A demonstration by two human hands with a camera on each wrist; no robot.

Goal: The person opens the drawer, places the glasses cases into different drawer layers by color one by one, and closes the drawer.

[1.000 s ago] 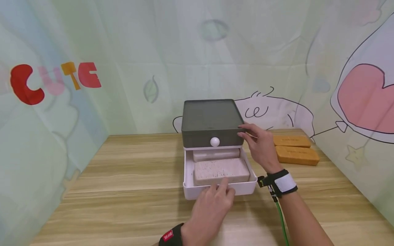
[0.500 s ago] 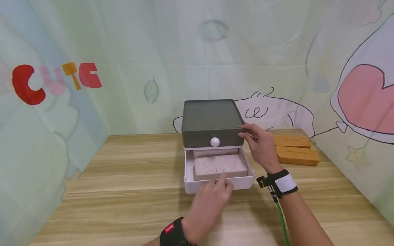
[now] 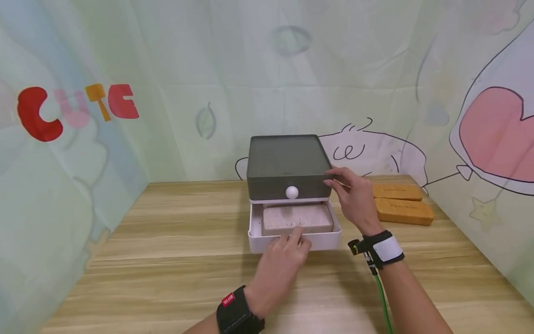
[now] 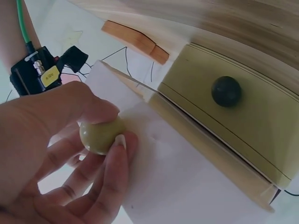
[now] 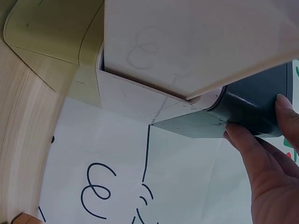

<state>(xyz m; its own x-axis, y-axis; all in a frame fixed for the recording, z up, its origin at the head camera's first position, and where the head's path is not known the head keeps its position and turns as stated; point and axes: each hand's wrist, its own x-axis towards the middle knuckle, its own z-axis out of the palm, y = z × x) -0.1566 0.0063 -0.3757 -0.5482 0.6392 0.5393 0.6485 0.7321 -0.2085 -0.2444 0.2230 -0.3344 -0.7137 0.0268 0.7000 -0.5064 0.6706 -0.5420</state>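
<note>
A small two-drawer storage box (image 3: 288, 155), grey on top, stands near the back of the table. Its lower white drawer (image 3: 327, 241) is partly pulled out, and a pale, pitted brick-shaped block (image 3: 298, 215) lies inside. My left hand (image 3: 278, 273) is at the drawer front, its index finger extended up over the rim. Thumb and fingers pinch the drawer's round knob (image 4: 100, 135) in the left wrist view; the hand hides it in the head view. My right hand (image 3: 356, 202) grips the front right corner of the grey upper part, whose white knob (image 3: 292, 192) is untouched.
Two orange-brown blocks (image 3: 403, 212) lie side by side on the wooden table (image 3: 179, 260), right of my right hand. A printed curtain (image 3: 175, 93) hangs close behind the box and along both sides. A green cable (image 3: 381, 297) trails from the right wrist strap.
The lower drawer has slid further into the box, carrying the pale block back; a second block behind it is now out of sight. My left hand moved forward with it; the right stayed put.
</note>
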